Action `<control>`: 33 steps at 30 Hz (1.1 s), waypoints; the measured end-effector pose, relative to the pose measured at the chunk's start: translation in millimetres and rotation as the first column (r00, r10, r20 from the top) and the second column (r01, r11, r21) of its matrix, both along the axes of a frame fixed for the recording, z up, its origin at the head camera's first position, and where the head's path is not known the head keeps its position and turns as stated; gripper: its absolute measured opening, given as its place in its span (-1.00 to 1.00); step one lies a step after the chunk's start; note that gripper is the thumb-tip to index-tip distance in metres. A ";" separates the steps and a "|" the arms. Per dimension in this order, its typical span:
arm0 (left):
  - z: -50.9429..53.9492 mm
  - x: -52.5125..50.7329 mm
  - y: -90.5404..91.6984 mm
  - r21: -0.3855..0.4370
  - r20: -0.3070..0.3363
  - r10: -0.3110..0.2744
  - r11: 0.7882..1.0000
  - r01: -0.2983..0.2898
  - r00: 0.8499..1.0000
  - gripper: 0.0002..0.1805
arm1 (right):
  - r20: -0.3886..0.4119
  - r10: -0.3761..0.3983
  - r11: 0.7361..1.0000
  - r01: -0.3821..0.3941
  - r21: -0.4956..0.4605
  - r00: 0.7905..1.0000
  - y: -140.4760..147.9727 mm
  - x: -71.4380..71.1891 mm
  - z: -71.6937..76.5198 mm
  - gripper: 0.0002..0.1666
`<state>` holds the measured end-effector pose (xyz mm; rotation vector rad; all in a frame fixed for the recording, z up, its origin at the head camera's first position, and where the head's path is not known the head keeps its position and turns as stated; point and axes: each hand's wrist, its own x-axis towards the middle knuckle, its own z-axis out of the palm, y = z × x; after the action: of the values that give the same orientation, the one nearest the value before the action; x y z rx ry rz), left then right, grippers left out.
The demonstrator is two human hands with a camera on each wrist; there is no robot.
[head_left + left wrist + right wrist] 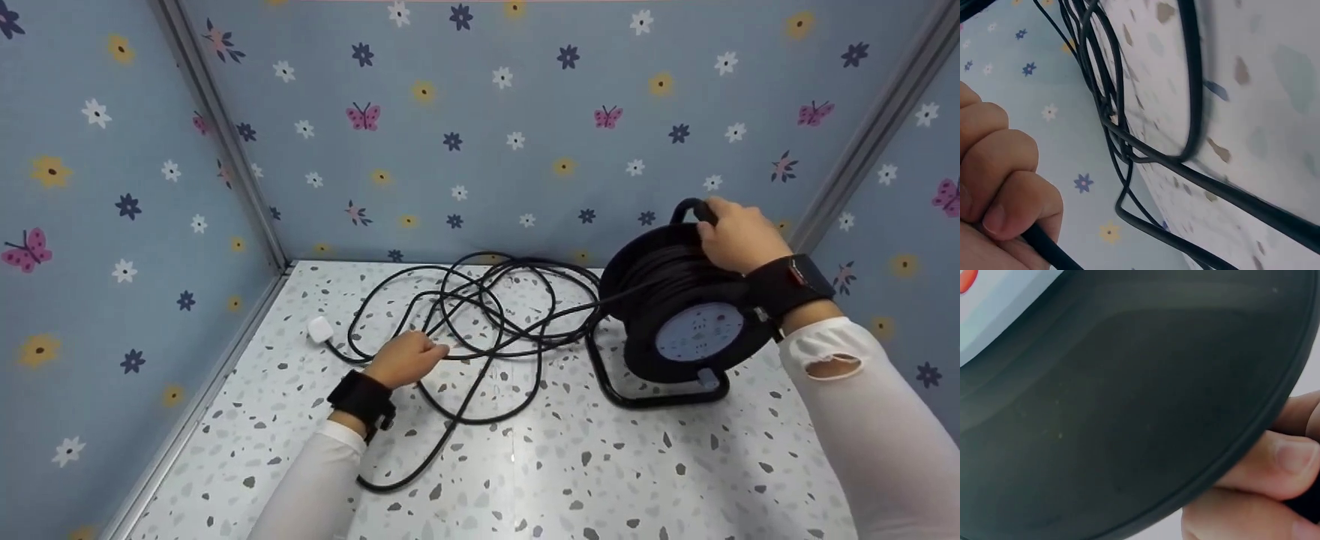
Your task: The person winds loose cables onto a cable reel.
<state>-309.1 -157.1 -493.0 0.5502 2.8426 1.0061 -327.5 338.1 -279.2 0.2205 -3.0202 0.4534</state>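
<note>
A black cable reel (637, 330) with a grey socket panel (699, 331) stands at the right on its tube frame. My right hand (742, 236) grips the black handle (703, 213) at its top; the right wrist view shows curled fingers (1275, 464) partly behind the reel's dark disc (1145, 410). Black cable (525, 330) runs off the drum and lies in loose loops left of the reel. My left hand (407, 358) holds a length of this cable, and in the left wrist view the curled fingers (999, 152) wrap round it. A white plug (320, 329) lies at the cable's end.
The speckled white tabletop (562, 465) bears the loops. Blue floral panels (480, 150) rise at the back and both sides, joined by grey metal posts (225, 135). One cable loop (390, 489) reaches toward the front, beside my left forearm.
</note>
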 end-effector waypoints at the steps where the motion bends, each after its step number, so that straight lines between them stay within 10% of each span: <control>1: -1.3 -0.6 -4.0 0.000 0.001 0.013 1.000 -0.013 1.000 -0.37 | -0.002 0.011 1.000 -0.011 -0.001 1.000 -2.7 0.6 0.3 -0.33; 22: -30.8 -1.0 -43.3 -0.170 0.063 -0.029 0.985 0.040 0.998 -0.42 | 0.070 0.067 0.989 -0.057 -0.139 0.995 -29.6 33.8 1.8 -0.15; 26: -30.2 -0.1 -38.9 -0.177 0.090 -0.054 0.982 0.069 0.995 -0.32 | -0.087 0.001 0.978 -0.019 -0.206 0.996 -22.4 54.9 1.1 -0.11; 33: -26.4 2.4 -34.9 -0.190 0.076 -0.006 0.982 0.021 0.997 -0.37 | -0.385 -0.267 0.938 0.146 -0.315 0.884 16.8 87.9 -20.1 -0.53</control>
<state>-306.8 -192.1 -519.4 0.5008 2.8227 0.7244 -239.6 354.9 -299.3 -0.0277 -2.4841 0.6983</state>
